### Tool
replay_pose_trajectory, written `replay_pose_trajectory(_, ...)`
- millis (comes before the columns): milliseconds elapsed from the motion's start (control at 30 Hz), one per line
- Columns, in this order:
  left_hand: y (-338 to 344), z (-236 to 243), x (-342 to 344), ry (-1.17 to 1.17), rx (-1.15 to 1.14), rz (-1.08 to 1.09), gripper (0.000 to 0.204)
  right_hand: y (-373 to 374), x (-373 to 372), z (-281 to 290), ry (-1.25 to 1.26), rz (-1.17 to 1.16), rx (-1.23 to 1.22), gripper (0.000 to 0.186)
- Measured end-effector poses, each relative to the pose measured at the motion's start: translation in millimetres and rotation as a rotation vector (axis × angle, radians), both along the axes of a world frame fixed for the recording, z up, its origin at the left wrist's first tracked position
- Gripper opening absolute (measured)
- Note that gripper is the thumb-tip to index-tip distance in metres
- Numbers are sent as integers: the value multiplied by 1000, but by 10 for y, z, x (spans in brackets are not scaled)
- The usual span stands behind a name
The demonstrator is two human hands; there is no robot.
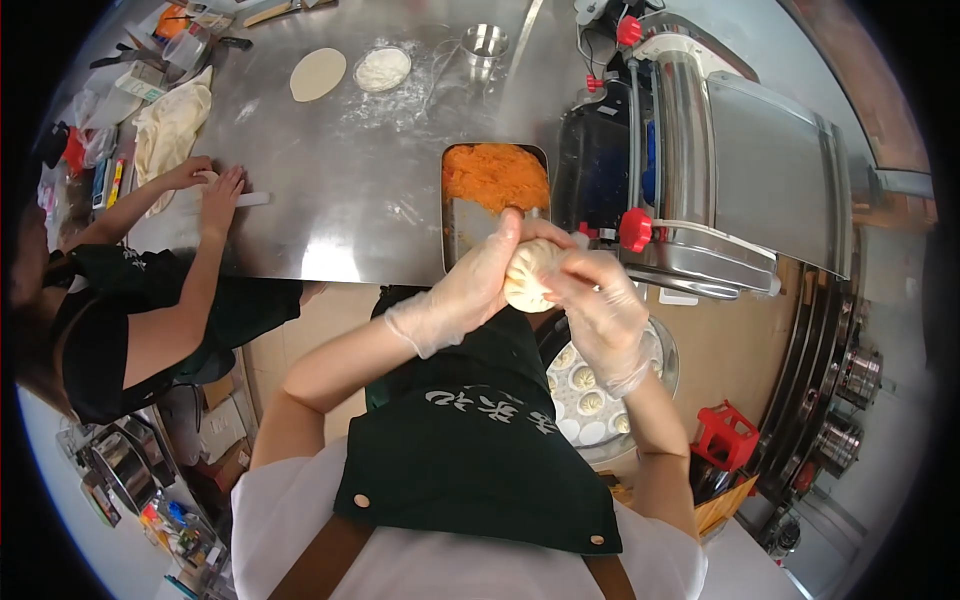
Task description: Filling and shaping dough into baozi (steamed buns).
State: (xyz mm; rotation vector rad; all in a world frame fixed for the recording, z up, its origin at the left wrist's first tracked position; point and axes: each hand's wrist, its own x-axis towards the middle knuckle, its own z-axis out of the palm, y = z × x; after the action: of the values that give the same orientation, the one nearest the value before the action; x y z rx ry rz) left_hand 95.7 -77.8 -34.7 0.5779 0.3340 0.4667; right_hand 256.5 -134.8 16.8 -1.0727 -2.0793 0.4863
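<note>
Both my hands wear thin clear gloves and meet in front of my chest around a pale round dough bun (527, 276) with pleats on top. My left hand (470, 285) cups it from the left and below. My right hand (598, 300) pinches its right side with the fingertips. Just beyond the bun, a steel tray of shredded orange filling (494, 176) sits at the edge of the steel table (330, 200). Below my hands stands a round steamer tray (590, 400) holding several finished buns.
A dough-rolling machine (720, 160) with red knobs stands on the right. On the far table lie a flat dough disc (317, 74), a bowl of flour (382, 68) and a steel cup (484, 44). At the left another person (150, 300) presses dough with both hands. A red stool (727, 436) stands at the lower right.
</note>
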Motion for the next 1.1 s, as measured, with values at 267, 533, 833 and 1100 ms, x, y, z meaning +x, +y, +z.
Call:
replay_pose_trajectory(267,-20,108,-339,108,344,342,82,-118,-591,22,248,-548,-137,39)
replay_pose_trajectory(533,190,355,-1067,81,51,-368,89,-75,-887,276,-64,-25,88,32)
replay_pose_trajectory(833,-404,110,-1537,246,641,547,81,-429,-2041,-39,422,-651,-114,33)
replay_pose_trajectory(1100,-520,-734,-2141,172,-44,-211,81,-873,-2162,-817,-87,-172,-31,30)
